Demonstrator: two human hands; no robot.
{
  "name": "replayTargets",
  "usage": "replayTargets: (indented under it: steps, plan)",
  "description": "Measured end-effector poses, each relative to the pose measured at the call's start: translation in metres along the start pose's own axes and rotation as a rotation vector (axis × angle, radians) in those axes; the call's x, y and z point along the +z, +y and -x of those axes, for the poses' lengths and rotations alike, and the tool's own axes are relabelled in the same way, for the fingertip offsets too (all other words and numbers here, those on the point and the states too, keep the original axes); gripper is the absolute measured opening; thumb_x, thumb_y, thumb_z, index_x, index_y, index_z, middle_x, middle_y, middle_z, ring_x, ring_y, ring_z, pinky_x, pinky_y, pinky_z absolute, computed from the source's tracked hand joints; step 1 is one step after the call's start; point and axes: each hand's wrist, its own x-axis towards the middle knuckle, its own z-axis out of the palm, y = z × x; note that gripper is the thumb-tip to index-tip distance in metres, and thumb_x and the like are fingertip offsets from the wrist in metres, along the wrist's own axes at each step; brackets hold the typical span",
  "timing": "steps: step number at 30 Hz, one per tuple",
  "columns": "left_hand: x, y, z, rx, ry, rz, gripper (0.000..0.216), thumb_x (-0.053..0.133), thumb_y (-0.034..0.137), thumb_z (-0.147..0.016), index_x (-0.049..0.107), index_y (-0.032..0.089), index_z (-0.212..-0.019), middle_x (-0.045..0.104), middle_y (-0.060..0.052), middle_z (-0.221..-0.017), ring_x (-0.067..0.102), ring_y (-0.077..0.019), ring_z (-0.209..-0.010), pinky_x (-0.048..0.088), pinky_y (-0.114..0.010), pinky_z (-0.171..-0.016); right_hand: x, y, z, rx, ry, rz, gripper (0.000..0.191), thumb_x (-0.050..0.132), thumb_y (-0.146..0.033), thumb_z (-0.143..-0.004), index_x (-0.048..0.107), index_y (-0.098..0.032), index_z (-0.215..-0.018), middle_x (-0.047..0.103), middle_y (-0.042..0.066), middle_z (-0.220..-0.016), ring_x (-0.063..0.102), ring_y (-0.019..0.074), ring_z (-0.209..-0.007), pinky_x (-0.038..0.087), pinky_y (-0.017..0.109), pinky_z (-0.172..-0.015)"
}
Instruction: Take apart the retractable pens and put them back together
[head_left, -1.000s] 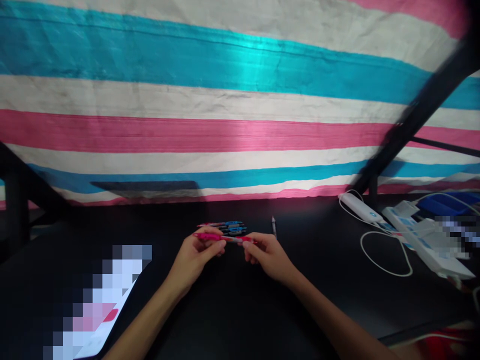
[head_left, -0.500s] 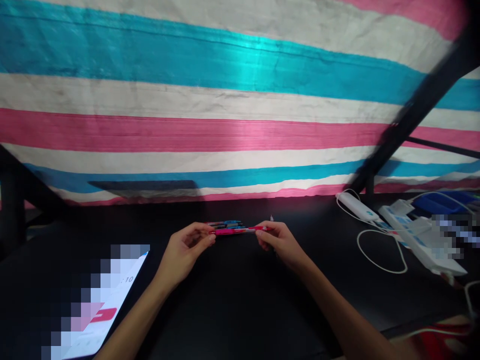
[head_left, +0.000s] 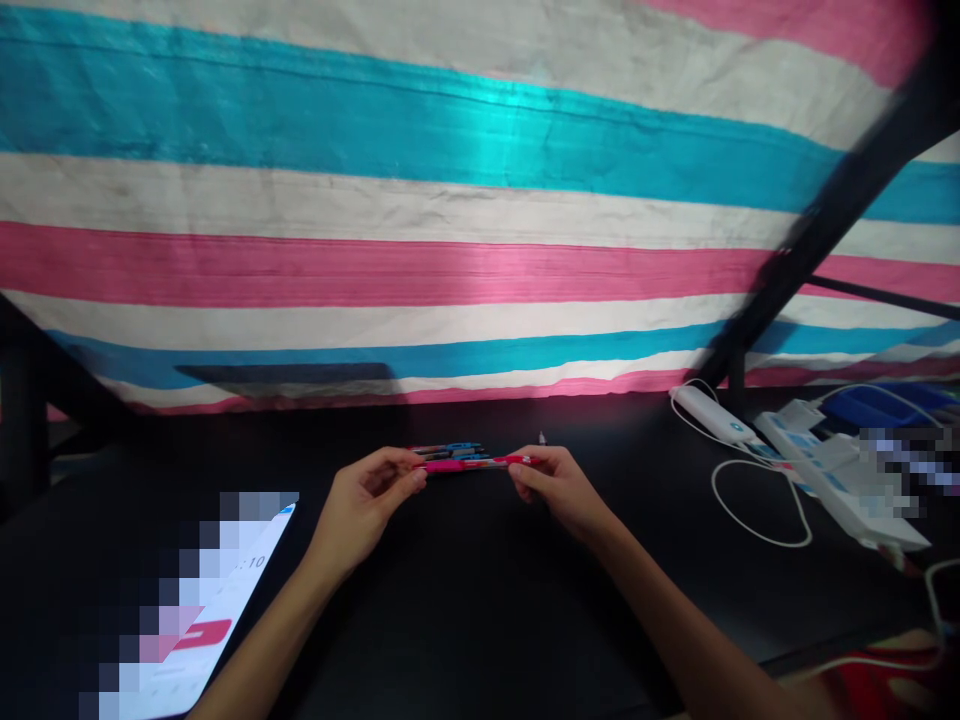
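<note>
A red pen (head_left: 480, 463) with a pinkish grip lies level between my two hands above the black table. My left hand (head_left: 375, 492) pinches its left end between thumb and fingers. At the pen's other end, the thumb and forefinger of my right hand (head_left: 551, 485) are closed on the red part. Just behind the held pen, several pens (head_left: 461, 448) with blue and dark parts lie side by side on the table, partly covered by my left fingers. The tip of another pen (head_left: 542, 438) shows beyond my right hand; the rest of it is hidden.
A lit tablet-like screen (head_left: 217, 610) lies at the left beside my forearm. To the right are a white power strip (head_left: 844, 485), a white device (head_left: 709, 412), looping white cables (head_left: 761, 540) and a blue object (head_left: 885, 403). Striped sheeting (head_left: 450, 270) hangs behind the table (head_left: 465, 620).
Both hands keep their hold on the red pen at nearly the same place. The red part at the right end shows slightly more beside my right fingers. The view has shifted a little.
</note>
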Motion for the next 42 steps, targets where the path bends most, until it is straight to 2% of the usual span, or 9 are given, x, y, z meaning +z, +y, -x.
replayTargets:
  steps: [8,11,15,19,22,28,34,37,42]
  plan:
    - [0.002,-0.001,0.003,0.094,-0.046,-0.142,0.019,0.07,0.032,-0.078,0.064,0.02,-0.091,0.064,-0.001,-0.083,0.063,-0.0149,-0.077,0.05,-0.025,-0.07,0.0,0.001,-0.001,0.023,-0.015,0.017,0.028,0.063,-0.038,-0.082,0.068,-0.013,-0.071,0.054,-0.001,-0.057,0.045,0.0079,-0.052,0.033,0.022,-0.051]
    - [0.004,0.001,0.005,0.263,-0.096,-0.322,0.017,0.061,0.029,-0.085,0.064,0.021,-0.1,0.063,-0.004,-0.093,0.062,-0.0169,-0.084,0.05,-0.029,-0.076,-0.001,-0.001,0.0,0.09,-0.024,0.073,0.034,0.06,-0.042,-0.083,0.067,-0.013,-0.066,0.053,-0.001,-0.054,0.044,0.0072,-0.049,0.03,0.021,-0.048]
    - [0.004,0.0,0.005,0.522,-0.14,-0.573,0.02,0.052,0.02,-0.091,0.061,0.02,-0.109,0.06,-0.007,-0.101,0.057,-0.0187,-0.095,0.047,-0.032,-0.084,-0.003,-0.002,0.001,0.178,-0.105,0.098,0.039,0.059,-0.045,-0.083,0.065,-0.012,-0.063,0.05,-0.002,-0.05,0.04,0.0059,-0.044,0.024,0.021,-0.044]
    - [0.004,-0.005,0.005,0.742,-0.126,-0.771,0.014,0.05,0.013,-0.091,0.059,0.014,-0.102,0.059,-0.008,-0.091,0.053,-0.0184,-0.084,0.046,-0.032,-0.077,-0.002,-0.001,0.0,0.266,-0.14,-0.087,0.038,0.061,-0.043,-0.082,0.063,-0.011,-0.06,0.047,-0.002,-0.046,0.036,0.0055,-0.041,0.021,0.021,-0.041]
    - [0.006,-0.005,0.008,0.829,-0.103,-0.91,0.013,0.047,0.008,-0.09,0.058,0.013,-0.096,0.057,-0.008,-0.085,0.048,-0.0189,-0.078,0.044,-0.032,-0.071,0.0,-0.001,0.001,0.346,-0.147,-0.255,0.033,0.063,-0.037,-0.079,0.06,-0.012,-0.058,0.042,-0.004,-0.044,0.031,0.0048,-0.038,0.017,0.022,-0.04]
    - [0.01,0.0,0.011,0.801,-0.102,-1.031,0.019,0.042,0.005,-0.089,0.055,0.015,-0.078,0.05,-0.005,-0.072,0.042,-0.0186,-0.071,0.037,-0.031,-0.063,0.003,0.001,0.002,0.356,-0.127,-0.343,0.029,0.064,-0.032,-0.078,0.06,-0.011,-0.058,0.043,-0.003,-0.045,0.032,0.005,-0.04,0.017,0.022,-0.041]
    - [0.006,-0.003,0.01,0.738,-0.148,-0.912,0.02,0.04,0.005,-0.089,0.053,0.016,-0.079,0.05,-0.004,-0.073,0.043,-0.0179,-0.071,0.037,-0.029,-0.062,0.003,0.008,0.0,0.318,-0.119,-0.293,0.029,0.066,-0.032,-0.078,0.062,-0.01,-0.059,0.046,-0.001,-0.048,0.036,0.0056,-0.043,0.019,0.022,-0.043]
    - [0.005,-0.006,0.008,0.692,-0.173,-0.858,0.019,0.04,0.008,-0.09,0.052,0.016,-0.078,0.05,-0.004,-0.073,0.045,-0.0175,-0.072,0.036,-0.028,-0.063,0.002,0.008,0.001,0.266,-0.117,-0.196,0.03,0.065,-0.035,-0.079,0.064,-0.011,-0.061,0.049,-0.001,-0.051,0.038,0.0062,-0.045,0.023,0.022,-0.044]
    - [0.007,-0.012,0.007,0.534,-0.201,-0.758,0.022,0.038,0.016,-0.094,0.049,0.018,-0.074,0.049,-0.001,-0.071,0.047,-0.0151,-0.068,0.036,-0.026,-0.062,0.001,-0.003,0.003,0.074,-0.102,0.125,0.025,0.063,-0.034,-0.081,0.066,-0.012,-0.07,0.053,0.0,-0.058,0.045,0.0087,-0.052,0.032,0.022,-0.05]
